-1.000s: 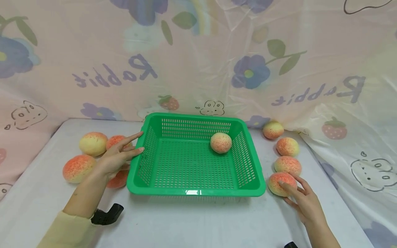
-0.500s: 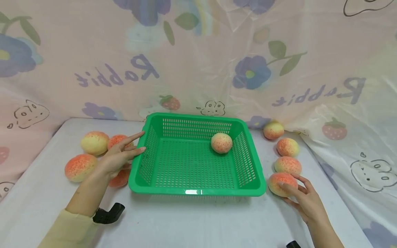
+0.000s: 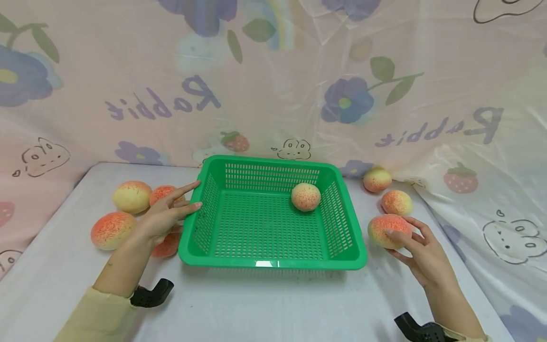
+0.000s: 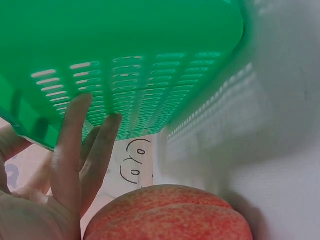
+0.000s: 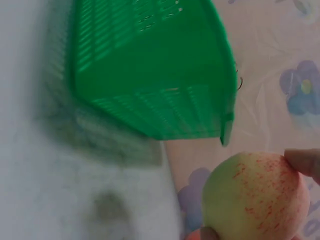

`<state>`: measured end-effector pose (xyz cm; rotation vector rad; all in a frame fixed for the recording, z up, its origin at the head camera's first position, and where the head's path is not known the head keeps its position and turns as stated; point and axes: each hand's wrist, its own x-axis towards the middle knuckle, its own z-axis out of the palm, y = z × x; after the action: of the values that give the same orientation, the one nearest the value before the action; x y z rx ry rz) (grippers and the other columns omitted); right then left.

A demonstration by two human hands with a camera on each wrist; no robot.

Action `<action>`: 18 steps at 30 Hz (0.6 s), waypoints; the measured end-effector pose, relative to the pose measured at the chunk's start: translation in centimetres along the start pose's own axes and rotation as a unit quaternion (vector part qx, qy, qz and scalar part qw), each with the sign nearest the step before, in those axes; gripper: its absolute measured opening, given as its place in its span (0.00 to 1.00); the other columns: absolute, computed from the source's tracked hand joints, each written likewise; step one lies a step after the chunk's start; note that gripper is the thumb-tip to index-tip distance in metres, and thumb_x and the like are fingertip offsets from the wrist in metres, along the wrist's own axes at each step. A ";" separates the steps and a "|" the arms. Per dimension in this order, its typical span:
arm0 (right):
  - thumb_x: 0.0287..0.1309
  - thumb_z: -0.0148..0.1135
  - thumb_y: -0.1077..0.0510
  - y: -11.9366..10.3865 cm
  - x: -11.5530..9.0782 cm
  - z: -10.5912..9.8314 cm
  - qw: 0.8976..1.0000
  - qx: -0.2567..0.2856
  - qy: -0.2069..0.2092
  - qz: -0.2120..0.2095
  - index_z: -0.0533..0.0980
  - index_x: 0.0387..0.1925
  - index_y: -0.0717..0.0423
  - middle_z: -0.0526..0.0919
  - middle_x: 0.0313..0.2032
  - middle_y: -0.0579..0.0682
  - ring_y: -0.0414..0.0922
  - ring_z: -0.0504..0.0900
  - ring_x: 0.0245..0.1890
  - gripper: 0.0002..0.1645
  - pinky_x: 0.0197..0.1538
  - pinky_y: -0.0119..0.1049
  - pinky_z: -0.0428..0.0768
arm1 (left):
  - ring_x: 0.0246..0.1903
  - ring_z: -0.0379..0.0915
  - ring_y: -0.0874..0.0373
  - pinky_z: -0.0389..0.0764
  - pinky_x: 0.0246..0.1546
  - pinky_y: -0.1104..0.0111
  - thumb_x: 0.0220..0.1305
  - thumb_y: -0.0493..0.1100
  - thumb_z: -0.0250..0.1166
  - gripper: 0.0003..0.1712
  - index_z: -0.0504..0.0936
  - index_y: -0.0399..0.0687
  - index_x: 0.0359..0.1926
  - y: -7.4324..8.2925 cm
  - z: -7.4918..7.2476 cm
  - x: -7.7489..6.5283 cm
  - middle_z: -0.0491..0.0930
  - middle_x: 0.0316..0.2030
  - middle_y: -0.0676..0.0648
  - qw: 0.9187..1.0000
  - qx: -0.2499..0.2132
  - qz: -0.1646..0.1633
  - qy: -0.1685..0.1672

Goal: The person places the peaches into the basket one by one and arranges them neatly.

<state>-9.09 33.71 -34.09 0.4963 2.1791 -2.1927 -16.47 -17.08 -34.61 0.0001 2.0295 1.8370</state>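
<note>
Peach (image 5: 255, 197), pale yellow-green, red-speckled

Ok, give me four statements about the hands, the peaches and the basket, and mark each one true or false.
1. The left hand touches the green basket. True.
2. Three peaches lie in the basket. False: only one peach is in it.
3. The right hand holds another peach. True.
4. The held peach is inside the basket. False: it is outside, beyond the basket's right side.
</note>
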 end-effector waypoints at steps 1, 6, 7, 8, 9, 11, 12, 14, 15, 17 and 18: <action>0.61 0.62 0.64 -0.4 0.1 0.2 1.000 0.001 -0.004 -0.006 0.62 0.55 0.39 0.75 0.40 0.37 0.33 0.79 0.39 0.28 0.39 0.33 0.83 | 0.29 0.78 0.68 0.82 0.34 0.70 0.68 0.48 0.60 0.41 0.49 0.65 0.75 0.0 0.0 0.0 0.30 0.73 0.32 1.000 0.000 0.000 0.000; 0.61 0.62 0.64 -2.0 0.8 1.5 0.999 0.004 -0.023 -0.023 0.62 0.55 0.39 0.74 0.41 0.39 0.34 0.79 0.39 0.27 0.38 0.33 0.83 | 0.21 0.65 0.69 0.76 0.29 0.72 0.68 0.48 0.60 0.41 0.49 0.64 0.75 -0.1 -0.1 0.1 0.69 0.41 0.44 1.000 0.012 0.001 0.010; 0.60 0.62 0.64 -2.3 1.0 1.8 0.999 0.004 -0.027 -0.026 0.63 0.55 0.40 0.74 0.42 0.40 0.35 0.78 0.39 0.27 0.38 0.32 0.82 | 0.21 0.62 0.69 0.74 0.28 0.72 0.68 0.48 0.60 0.41 0.49 0.64 0.76 -0.2 -0.2 0.1 0.63 0.31 0.51 1.000 0.016 0.002 0.011; 0.60 0.62 0.64 -2.6 1.1 2.1 0.999 0.005 -0.029 -0.028 0.63 0.54 0.40 0.73 0.42 0.41 0.35 0.79 0.38 0.27 0.38 0.32 0.82 | 0.20 0.58 0.68 0.72 0.27 0.71 0.68 0.49 0.60 0.41 0.49 0.63 0.76 -0.2 -0.2 0.1 0.55 0.26 0.54 1.000 0.020 0.002 0.014; 0.60 0.63 0.64 -2.9 1.3 2.5 0.999 0.007 -0.033 -0.031 0.64 0.54 0.40 0.73 0.42 0.41 0.35 0.79 0.38 0.27 0.38 0.32 0.82 | 0.20 0.55 0.67 0.70 0.27 0.71 0.68 0.49 0.60 0.42 0.49 0.63 0.76 -0.2 -0.2 0.1 0.47 0.24 0.55 1.000 0.024 0.002 0.015; 0.60 0.63 0.64 -3.4 1.5 3.1 0.998 0.007 -0.040 -0.037 0.64 0.54 0.40 0.72 0.43 0.42 0.36 0.79 0.37 0.26 0.37 0.32 0.83 | 0.20 0.53 0.66 0.68 0.26 0.71 0.68 0.49 0.60 0.42 0.48 0.63 0.76 -0.2 -0.3 0.1 0.48 0.24 0.57 0.999 0.029 0.006 0.017; 0.60 0.63 0.64 -3.6 1.6 3.5 0.998 0.007 -0.045 -0.040 0.64 0.54 0.40 0.72 0.43 0.42 0.36 0.79 0.37 0.26 0.37 0.32 0.83 | 0.20 0.53 0.66 0.68 0.25 0.71 0.68 0.48 0.60 0.41 0.48 0.62 0.76 -0.2 -0.3 0.1 0.48 0.24 0.56 0.999 0.027 0.008 0.016; 0.59 0.63 0.64 -4.1 1.9 4.0 0.997 0.010 -0.054 -0.047 0.65 0.54 0.41 0.72 0.43 0.42 0.36 0.79 0.37 0.26 0.38 0.32 0.83 | 0.19 0.51 0.66 0.66 0.24 0.72 0.68 0.47 0.60 0.41 0.49 0.62 0.75 -0.1 -0.2 0.1 0.46 0.24 0.54 1.000 0.021 0.007 0.016; 0.59 0.63 0.65 -4.3 2.0 4.4 0.997 0.014 -0.060 -0.053 0.65 0.54 0.41 0.72 0.44 0.43 0.37 0.79 0.38 0.26 0.38 0.33 0.83 | 0.18 0.54 0.68 0.68 0.24 0.73 0.68 0.47 0.60 0.41 0.49 0.62 0.75 -0.1 -0.2 0.1 0.53 0.25 0.52 1.000 0.018 0.008 0.014; 0.59 0.62 0.66 -4.7 2.2 5.0 0.996 0.014 -0.069 -0.060 0.65 0.54 0.43 0.72 0.46 0.43 0.37 0.78 0.41 0.26 0.39 0.33 0.84 | 0.18 0.58 0.69 0.69 0.24 0.73 0.69 0.47 0.60 0.40 0.50 0.62 0.75 0.0 -0.1 0.1 0.60 0.28 0.45 1.000 0.016 0.007 0.014; 0.59 0.63 0.66 -5.0 2.3 5.4 0.995 0.010 -0.073 -0.061 0.65 0.55 0.43 0.71 0.47 0.44 0.37 0.77 0.42 0.26 0.39 0.33 0.84 | 0.20 0.63 0.70 0.72 0.26 0.73 0.69 0.47 0.60 0.40 0.50 0.62 0.75 0.0 -0.1 0.2 0.66 0.35 0.41 1.000 0.014 0.007 0.013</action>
<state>-13.60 29.11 -29.90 0.2000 2.1674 -2.2328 -16.63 -17.09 -34.67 -0.0023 2.0771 1.8253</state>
